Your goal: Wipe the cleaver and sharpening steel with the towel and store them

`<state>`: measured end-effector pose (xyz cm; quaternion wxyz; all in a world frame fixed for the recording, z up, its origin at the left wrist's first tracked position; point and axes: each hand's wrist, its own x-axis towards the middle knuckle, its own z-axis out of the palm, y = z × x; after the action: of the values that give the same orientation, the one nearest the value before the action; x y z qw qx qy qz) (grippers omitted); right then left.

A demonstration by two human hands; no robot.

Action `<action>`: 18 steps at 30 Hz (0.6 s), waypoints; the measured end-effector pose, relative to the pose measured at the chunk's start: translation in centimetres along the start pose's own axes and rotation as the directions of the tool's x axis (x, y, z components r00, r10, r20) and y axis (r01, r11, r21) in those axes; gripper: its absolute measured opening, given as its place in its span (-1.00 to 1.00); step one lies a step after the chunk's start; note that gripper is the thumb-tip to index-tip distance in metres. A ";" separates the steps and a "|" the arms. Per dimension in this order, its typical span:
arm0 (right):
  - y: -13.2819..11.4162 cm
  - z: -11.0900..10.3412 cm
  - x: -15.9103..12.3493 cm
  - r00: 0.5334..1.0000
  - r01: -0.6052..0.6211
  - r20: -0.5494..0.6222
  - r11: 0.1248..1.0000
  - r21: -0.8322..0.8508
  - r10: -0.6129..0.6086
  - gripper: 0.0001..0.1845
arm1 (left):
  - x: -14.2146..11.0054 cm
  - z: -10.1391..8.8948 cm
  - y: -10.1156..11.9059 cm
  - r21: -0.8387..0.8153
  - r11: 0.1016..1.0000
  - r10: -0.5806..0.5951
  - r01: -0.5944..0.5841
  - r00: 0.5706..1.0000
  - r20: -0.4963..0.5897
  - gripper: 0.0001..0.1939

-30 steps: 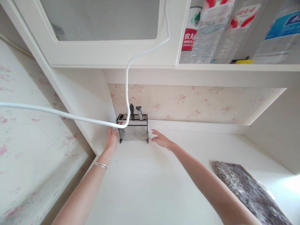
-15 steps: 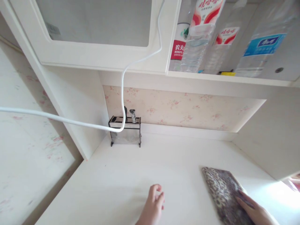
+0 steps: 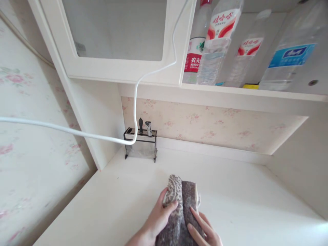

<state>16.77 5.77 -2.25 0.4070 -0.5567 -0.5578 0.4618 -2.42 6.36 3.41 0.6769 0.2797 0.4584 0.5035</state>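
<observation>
A plush cloth [image 3: 174,218], brown with a pale leopard-like pattern, is bent along its length just above the white counter, at the lower middle of the view. My left hand [image 3: 160,215] is closed around its left side, thumb on the front and fingers behind. On the right side, my right hand [image 3: 205,229] grips the cloth with its fingers lying over the front; its thumb is hidden. The lower end of the cloth runs out of the picture.
A knife rack [image 3: 140,145] with two handles stands at the back left of the counter [image 3: 243,191]. A white cable [image 3: 135,99] hangs across the view before the cabinet door [image 3: 115,68]. Plastic bottles [image 3: 217,44] stand on the open shelf above right.
The cloth has come from the right to the middle, and its two sides are now bent toward each other. My left hand, bare before, now holds it too.
</observation>
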 end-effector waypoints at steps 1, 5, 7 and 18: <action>-0.7 0.6 -0.2 0.999 0.015 0.051 0.999 0.041 -0.017 -0.34 | -1.0 -0.7 1.2 -0.002 1.000 0.010 -0.010 1.000 -0.014 -0.17; -2.3 2.6 -0.2 0.925 -0.031 0.377 0.986 0.166 -0.035 -0.27 | -3.4 -4.8 3.8 -0.005 0.998 0.068 -0.069 0.991 -0.119 -0.31; -1.7 3.3 0.2 0.909 -0.054 0.417 0.992 0.113 0.002 -0.23 | -3.6 -7.5 3.7 0.075 0.996 0.068 -0.054 0.977 -0.203 -0.40; 0.8 4.0 0.1 0.988 0.104 0.133 0.978 -0.179 -0.080 -0.55 | -3.9 -14.9 1.7 0.667 0.735 0.199 0.121 0.902 -0.383 -0.41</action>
<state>13.05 5.61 -3.96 0.3386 -0.5356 -0.6480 0.4226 -16.82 2.03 -0.17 0.3992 0.3980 0.7407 0.3656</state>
